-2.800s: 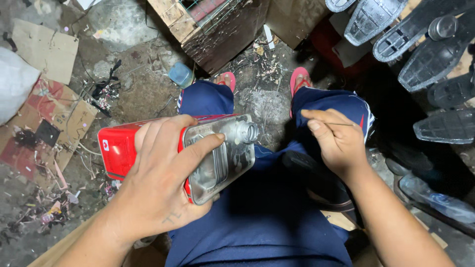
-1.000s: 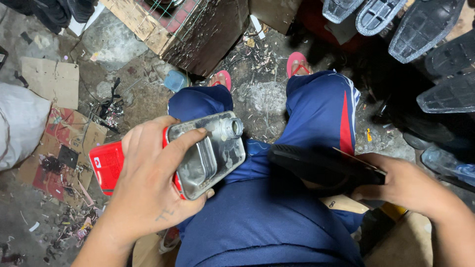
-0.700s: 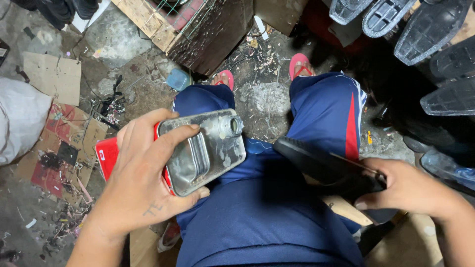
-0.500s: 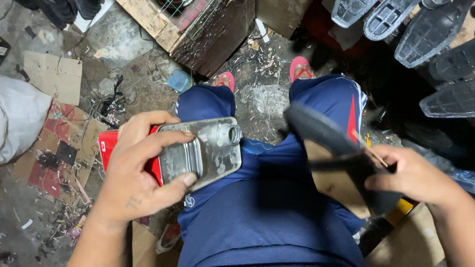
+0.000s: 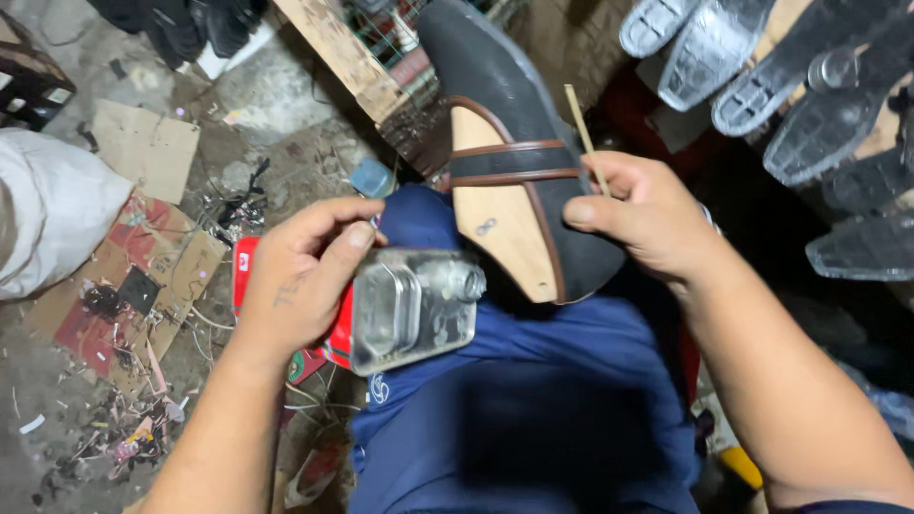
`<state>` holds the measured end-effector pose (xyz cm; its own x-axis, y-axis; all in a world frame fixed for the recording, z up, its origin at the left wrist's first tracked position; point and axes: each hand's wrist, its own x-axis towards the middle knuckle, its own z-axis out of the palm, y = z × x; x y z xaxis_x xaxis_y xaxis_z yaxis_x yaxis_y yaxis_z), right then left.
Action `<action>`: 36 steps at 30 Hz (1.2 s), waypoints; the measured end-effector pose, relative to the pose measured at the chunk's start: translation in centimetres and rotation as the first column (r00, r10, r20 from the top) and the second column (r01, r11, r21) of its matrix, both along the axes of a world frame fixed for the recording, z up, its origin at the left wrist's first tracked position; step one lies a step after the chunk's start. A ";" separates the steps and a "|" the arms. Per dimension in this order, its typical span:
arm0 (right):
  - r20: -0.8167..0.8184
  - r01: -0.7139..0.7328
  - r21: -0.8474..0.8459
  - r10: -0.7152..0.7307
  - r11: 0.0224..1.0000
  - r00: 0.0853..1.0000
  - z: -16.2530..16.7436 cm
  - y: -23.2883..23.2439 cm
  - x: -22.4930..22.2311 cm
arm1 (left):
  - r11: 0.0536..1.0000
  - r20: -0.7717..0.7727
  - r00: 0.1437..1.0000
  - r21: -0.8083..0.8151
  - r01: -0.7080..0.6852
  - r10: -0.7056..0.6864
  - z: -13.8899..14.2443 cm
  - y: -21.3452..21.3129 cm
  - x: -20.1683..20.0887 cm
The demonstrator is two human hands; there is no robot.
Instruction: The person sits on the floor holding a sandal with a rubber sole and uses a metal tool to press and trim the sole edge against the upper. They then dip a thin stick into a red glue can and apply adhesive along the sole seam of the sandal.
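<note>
My left hand grips a red rectangular metal can with a silver top and a round cap, held over my left thigh. My right hand holds a black shoe raised upright in front of me, with a wooden last and brown straps showing inside it. A thin wooden stick is pinched in the same hand against the shoe. I sit in blue trousers.
Several black shoe soles lie in rows at the upper right. A wooden crate stands ahead. Cardboard pieces, a white sack and scraps cover the dirty floor at left.
My right hand picked up the black shoe from my right side and lifted it upright in front of me. My left hand kept hold of the red can, tilting it slightly.
</note>
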<state>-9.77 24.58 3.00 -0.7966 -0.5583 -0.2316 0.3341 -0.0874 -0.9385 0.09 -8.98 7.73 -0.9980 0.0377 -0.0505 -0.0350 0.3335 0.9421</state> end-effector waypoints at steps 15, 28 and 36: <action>-0.379 -0.043 0.265 0.145 0.963 0.914 5.6 -8.1 -4.3 | 0.864 0.025 0.988 0.483 -0.144 0.150 -1.6 -1.0 -0.4; -0.670 -0.208 0.280 0.346 0.937 0.657 7.4 -12.0 -5.0 | 0.735 -0.026 0.978 0.664 -0.139 0.208 -0.6 -0.3 -0.2; -0.737 -0.127 0.079 0.144 0.989 0.660 6.5 -13.0 -5.3 | 0.601 -0.015 0.914 0.757 -0.255 0.406 -2.8 -0.7 0.9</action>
